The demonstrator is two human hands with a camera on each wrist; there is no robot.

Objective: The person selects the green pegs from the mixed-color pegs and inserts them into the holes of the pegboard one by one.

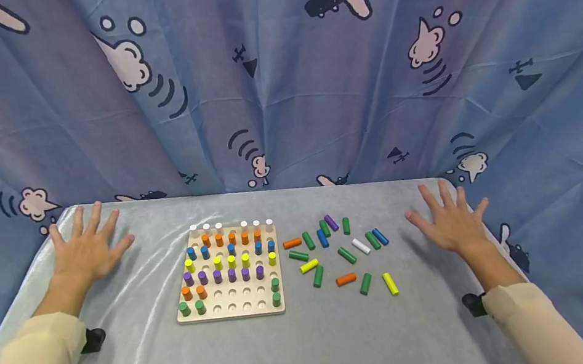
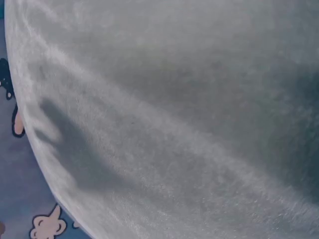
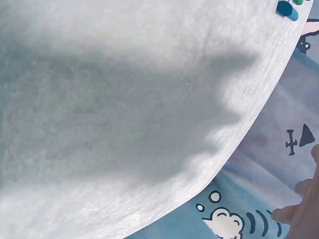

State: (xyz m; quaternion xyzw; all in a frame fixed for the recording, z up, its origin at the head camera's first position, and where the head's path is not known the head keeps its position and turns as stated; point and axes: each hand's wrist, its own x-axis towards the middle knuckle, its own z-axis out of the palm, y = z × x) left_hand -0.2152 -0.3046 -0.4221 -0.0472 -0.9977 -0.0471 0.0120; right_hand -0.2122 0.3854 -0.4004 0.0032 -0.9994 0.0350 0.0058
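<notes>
With fingers spread, my left hand (image 1: 87,251) is held over the far left corner of the table and holds nothing. Over on the right side my right hand (image 1: 452,223) is likewise spread and holds nothing; part of it shows in the right wrist view (image 3: 299,214). Between them lies a wooden pegboard (image 1: 232,315), its rows filled with white, orange, blue, yellow, purple and green pegs, some holes bare near the front. Loose pegs lie right of the board, among them an orange peg (image 1: 346,279), a white peg (image 1: 360,246) and a yellow peg (image 1: 390,284), nearest my right hand.
A grey cloth covers the table (image 1: 271,359). Behind it hangs a blue curtain (image 1: 278,84) printed with planes and clouds. A black wrist strap piece (image 1: 93,340) sits at my left sleeve, another (image 1: 474,305) at the right. In the left wrist view only cloth, curtain and a hand's shadow show.
</notes>
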